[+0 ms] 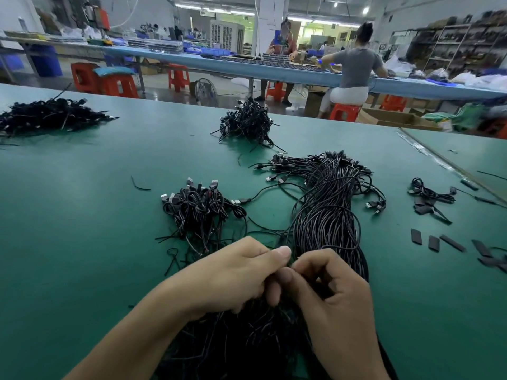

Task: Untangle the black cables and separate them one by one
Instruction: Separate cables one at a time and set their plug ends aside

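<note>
Left hand point(233, 275) and right hand point(337, 297), fingers curled, pinch strands of the tangled thin black cables point(247, 341) at 6 o'clock on the green matte surface point(82, 215). Long black USB cable bundle point(326, 215) lies at 12 o'clock from the hands.

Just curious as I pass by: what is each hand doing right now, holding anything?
Left hand: closed, pinching strands of the thin black cable bundle.
Right hand: closed, pinching the same strands.
</note>
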`<action>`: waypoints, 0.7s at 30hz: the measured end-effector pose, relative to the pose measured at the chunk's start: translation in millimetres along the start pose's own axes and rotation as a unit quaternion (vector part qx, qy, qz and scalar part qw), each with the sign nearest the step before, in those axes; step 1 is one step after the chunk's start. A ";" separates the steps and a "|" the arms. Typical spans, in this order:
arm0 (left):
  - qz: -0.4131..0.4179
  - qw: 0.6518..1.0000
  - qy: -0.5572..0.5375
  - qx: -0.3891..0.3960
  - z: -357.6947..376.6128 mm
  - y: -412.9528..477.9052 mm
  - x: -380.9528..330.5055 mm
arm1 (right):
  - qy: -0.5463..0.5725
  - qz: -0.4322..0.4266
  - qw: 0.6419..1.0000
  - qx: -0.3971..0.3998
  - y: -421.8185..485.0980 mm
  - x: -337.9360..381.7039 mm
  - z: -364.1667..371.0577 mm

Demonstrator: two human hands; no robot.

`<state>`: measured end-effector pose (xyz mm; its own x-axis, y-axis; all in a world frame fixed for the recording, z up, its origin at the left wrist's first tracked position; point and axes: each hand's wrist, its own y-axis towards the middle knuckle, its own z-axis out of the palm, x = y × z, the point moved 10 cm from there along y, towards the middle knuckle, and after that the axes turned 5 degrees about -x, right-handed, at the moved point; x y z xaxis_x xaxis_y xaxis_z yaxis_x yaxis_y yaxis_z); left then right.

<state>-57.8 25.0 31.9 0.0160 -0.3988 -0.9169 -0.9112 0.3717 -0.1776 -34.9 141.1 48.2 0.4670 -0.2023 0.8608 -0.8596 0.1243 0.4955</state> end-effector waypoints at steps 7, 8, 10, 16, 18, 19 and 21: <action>-0.015 0.989 -0.099 0.113 13.0 -7.3 -0.7 | 0.171 0.089 0.974 0.121 0.8 -6.3 18.9; -0.021 0.987 -0.108 0.118 13.9 -8.0 0.7 | 0.173 0.088 0.973 0.128 0.2 -5.0 20.4; -0.036 0.982 -0.140 0.123 16.1 -7.7 3.4 | 0.202 0.087 0.966 0.136 -0.8 -1.2 21.8; -0.015 0.999 -0.046 -0.012 -2.2 5.4 9.1 | 0.036 0.058 0.995 0.069 3.9 -11.6 5.6; -0.004 0.998 -0.041 -0.038 -4.1 7.0 8.0 | 0.017 0.059 0.997 0.056 2.9 -13.5 5.1; -0.002 0.997 -0.059 -0.043 -2.7 7.8 8.1 | 0.015 0.058 0.997 0.051 2.0 -13.0 5.7; -0.008 0.991 -0.128 -0.042 3.4 8.7 8.6 | 0.011 0.048 0.998 0.035 1.0 -11.1 4.5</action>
<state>-64.2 27.7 21.3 0.1252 -0.1743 -0.9767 -0.9407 0.2921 -0.1727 -42.0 139.1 38.6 0.3856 -0.1713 0.9066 -0.9126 0.0742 0.4022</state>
